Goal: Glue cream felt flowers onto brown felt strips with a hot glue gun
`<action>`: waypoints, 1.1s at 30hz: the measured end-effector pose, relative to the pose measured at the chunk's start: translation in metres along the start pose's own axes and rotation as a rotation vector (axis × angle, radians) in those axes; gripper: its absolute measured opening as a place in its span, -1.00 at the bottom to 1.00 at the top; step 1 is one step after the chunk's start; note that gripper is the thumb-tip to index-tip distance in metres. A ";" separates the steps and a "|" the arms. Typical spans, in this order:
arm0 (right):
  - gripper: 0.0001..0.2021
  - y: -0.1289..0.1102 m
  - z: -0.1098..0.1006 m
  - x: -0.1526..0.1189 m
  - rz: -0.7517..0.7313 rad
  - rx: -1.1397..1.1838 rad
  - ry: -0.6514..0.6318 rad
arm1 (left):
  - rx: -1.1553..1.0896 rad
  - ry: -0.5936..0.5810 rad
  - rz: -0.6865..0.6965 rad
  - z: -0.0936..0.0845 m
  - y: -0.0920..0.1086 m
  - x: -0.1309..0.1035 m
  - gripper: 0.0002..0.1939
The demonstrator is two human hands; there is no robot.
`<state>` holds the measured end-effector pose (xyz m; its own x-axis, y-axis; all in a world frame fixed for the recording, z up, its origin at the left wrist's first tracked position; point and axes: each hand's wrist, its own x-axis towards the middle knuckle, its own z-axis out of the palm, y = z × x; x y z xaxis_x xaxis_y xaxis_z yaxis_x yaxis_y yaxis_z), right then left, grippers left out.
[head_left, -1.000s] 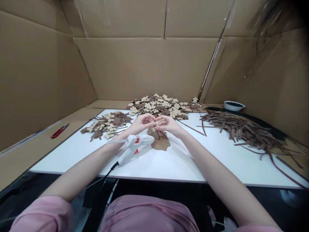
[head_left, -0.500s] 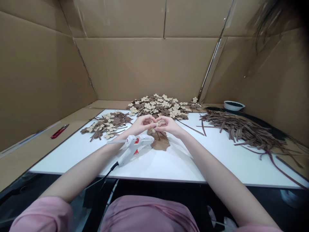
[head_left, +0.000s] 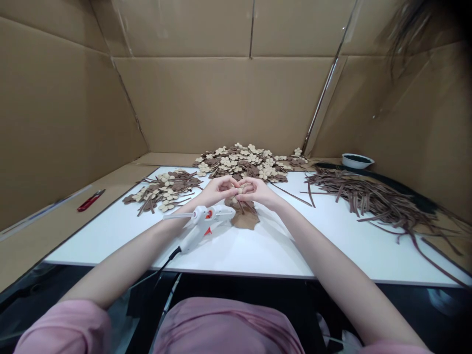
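My left hand [head_left: 221,189] and my right hand [head_left: 256,191] meet near the middle of the white board [head_left: 140,241]. Between their fingertips they pinch a small cream flower [head_left: 241,190], partly covered by the fingers. Right below lies a brown leather piece [head_left: 245,219] with thin strips on it. A white glue gun [head_left: 204,223] with an orange trigger stands in front of my left wrist, its nozzle toward the brown piece.
Behind the hands is a heap of cream and brown flowers [head_left: 243,162]. Flowers with strips [head_left: 167,189] lie at left, brown strips [head_left: 368,196] at right. A red cutter [head_left: 90,200] is far left, a white bowl [head_left: 357,161] back right. Cardboard walls [head_left: 221,103] surround the table.
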<state>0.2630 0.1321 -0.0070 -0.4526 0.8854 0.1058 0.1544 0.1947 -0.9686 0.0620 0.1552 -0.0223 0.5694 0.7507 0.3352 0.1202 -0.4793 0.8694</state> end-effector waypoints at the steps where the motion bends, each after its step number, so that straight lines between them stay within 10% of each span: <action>1: -0.56 0.000 0.000 0.000 0.004 0.004 -0.003 | 0.005 0.000 0.003 0.000 -0.001 0.000 -0.59; 33: -0.55 0.000 0.001 0.000 0.047 0.035 -0.017 | 0.059 -0.005 0.033 0.002 0.001 0.000 -0.58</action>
<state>0.2624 0.1316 -0.0069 -0.4608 0.8857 0.0561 0.1450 0.1375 -0.9798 0.0632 0.1538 -0.0220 0.5780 0.7319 0.3610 0.1495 -0.5299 0.8348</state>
